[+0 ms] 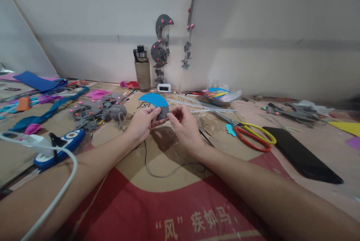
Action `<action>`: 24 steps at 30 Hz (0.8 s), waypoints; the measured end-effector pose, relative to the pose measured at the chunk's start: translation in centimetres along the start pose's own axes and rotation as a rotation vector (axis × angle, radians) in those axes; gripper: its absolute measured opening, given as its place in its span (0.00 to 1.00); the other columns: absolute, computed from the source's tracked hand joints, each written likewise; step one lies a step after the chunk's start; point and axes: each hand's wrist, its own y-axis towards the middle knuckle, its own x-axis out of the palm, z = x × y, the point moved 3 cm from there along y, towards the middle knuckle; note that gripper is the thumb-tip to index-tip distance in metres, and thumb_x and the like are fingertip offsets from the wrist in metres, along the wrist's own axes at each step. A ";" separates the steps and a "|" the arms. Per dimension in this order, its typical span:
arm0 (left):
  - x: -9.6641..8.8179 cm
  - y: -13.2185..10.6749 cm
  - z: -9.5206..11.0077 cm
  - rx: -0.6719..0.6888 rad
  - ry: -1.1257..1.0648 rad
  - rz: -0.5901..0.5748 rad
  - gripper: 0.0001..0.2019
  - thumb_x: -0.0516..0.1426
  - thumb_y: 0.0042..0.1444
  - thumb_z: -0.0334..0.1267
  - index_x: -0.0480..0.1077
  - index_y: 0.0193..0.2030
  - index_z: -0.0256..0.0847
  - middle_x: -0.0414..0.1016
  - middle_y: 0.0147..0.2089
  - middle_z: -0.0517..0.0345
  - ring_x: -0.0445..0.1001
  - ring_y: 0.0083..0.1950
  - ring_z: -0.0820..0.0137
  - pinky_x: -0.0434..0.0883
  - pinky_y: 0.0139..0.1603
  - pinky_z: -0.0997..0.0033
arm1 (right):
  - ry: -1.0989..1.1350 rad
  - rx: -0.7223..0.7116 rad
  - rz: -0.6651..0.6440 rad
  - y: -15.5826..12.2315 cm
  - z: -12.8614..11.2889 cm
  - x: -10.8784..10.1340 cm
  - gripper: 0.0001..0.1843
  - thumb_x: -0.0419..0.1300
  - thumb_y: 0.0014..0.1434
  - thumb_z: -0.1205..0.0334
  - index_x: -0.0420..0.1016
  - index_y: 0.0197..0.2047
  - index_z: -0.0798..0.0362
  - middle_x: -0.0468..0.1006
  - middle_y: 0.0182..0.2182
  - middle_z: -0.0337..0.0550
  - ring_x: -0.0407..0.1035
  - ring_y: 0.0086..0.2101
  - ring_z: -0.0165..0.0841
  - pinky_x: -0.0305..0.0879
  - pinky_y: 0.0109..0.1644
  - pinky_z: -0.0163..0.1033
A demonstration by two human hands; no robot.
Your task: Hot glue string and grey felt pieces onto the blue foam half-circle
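My left hand (143, 122) and my right hand (184, 124) meet over the middle of the cardboard-covered table (168, 181). Between them both pinch a small grey felt piece (162, 115). A grey cord (157, 169) trails from the hands toward me and loops on the cardboard. Just behind the hands lies a blue half-round sheet (154, 99). A ball of grey yarn (117, 112) sits to the left of my left hand.
Yellow-and-red scissors (250, 134) and a black phone (302, 154) lie to the right. A glue gun (60, 145) with a white cable lies at left, among grey felt cutouts (90, 111). A bottle (142, 69), small clock (164, 88), and hanging felt mobiles (161, 45) stand at the wall.
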 end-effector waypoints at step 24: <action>0.3 0.0 -0.3 -0.167 -0.126 -0.054 0.07 0.53 0.57 0.25 0.70 0.30 0.30 0.76 0.29 0.52 0.75 0.26 0.77 0.76 0.28 0.82 | -0.138 -0.165 0.016 -0.1 -0.5 -0.4 0.13 0.55 0.54 0.68 0.62 0.44 0.49 0.68 0.37 0.40 0.62 0.32 0.29 0.62 0.38 0.39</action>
